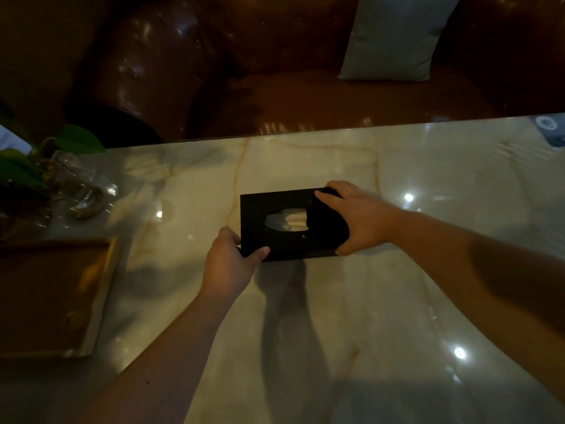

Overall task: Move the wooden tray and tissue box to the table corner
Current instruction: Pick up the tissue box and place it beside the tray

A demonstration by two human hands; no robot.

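A black tissue box (275, 238) with an oval slot showing white tissue sits in the middle of the marble table (336, 316). My left hand (229, 261) grips its near left corner, thumb on top. My right hand (357, 218) clasps its right end, fingers over the far edge and thumb at the near edge. A wooden tray (52, 295) with a pale rim lies at the table's left side, apart from both hands.
A glass vase with a green plant (58, 179) stands at the far left, just beyond the tray. A brown leather sofa (275, 96) with a grey cushion (394, 38) runs along the table's far edge. A dark object (550, 130) lies at the far right.
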